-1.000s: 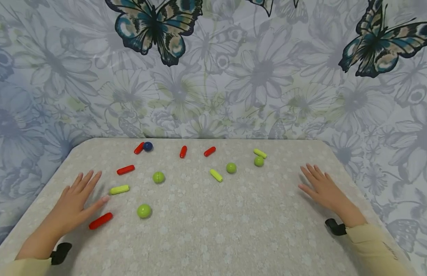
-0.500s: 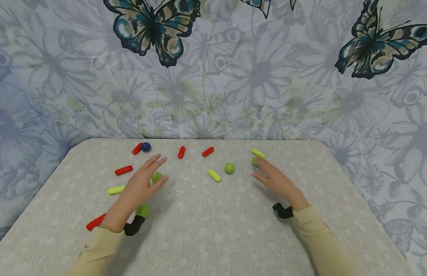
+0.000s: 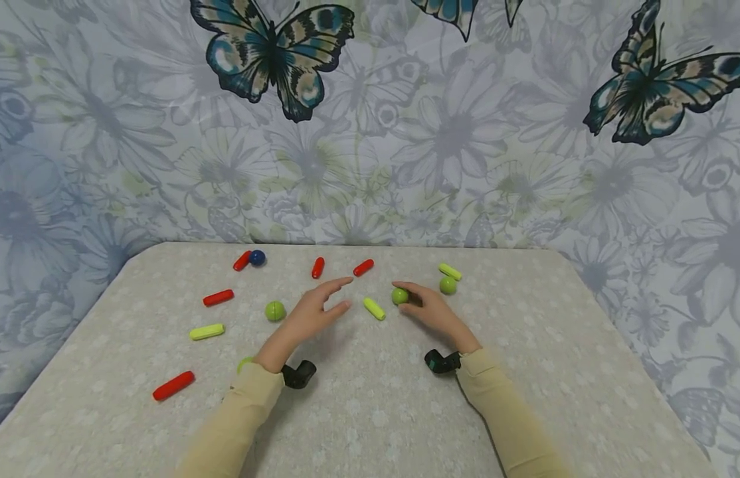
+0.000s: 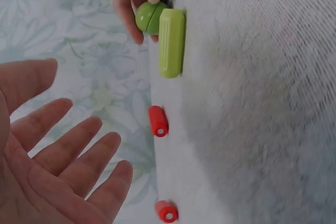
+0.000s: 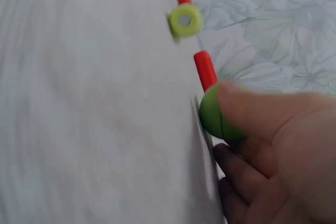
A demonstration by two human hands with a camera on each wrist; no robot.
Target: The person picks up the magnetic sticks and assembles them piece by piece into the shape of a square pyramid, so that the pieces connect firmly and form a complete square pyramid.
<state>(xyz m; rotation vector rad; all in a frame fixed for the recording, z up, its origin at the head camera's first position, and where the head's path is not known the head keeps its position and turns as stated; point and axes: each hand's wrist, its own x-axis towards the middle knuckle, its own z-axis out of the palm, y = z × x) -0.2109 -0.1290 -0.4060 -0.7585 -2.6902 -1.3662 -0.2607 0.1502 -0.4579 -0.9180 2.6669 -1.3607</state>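
My right hand (image 3: 434,312) holds a green ball (image 3: 398,296) between thumb and fingers, low at the tabletop. In the right wrist view the thumb lies over the ball (image 5: 211,113), which has a seam. Just left of it lies a yellow-green stick (image 3: 374,309) with grooved sides, seen close in the left wrist view. My left hand (image 3: 307,317) hovers left of that stick, fingers spread and holding nothing; its palm (image 4: 47,177) shows in the left wrist view. Two red sticks (image 3: 363,267) (image 3: 318,267) lie beyond the hands.
At right lie another green ball (image 3: 448,285) and yellow-green stick (image 3: 450,271). A blue ball (image 3: 258,257) is beside a red stick (image 3: 241,260). Further left are more sticks and a green ball (image 3: 275,311); my left sleeve partly covers another (image 3: 244,362). Butterfly-patterned fabric (image 3: 370,166) stands behind.
Both hands have come inward from the table's sides toward the middle. The right hand has reached the green ball and taken hold of it; the left has passed over the balls at left.
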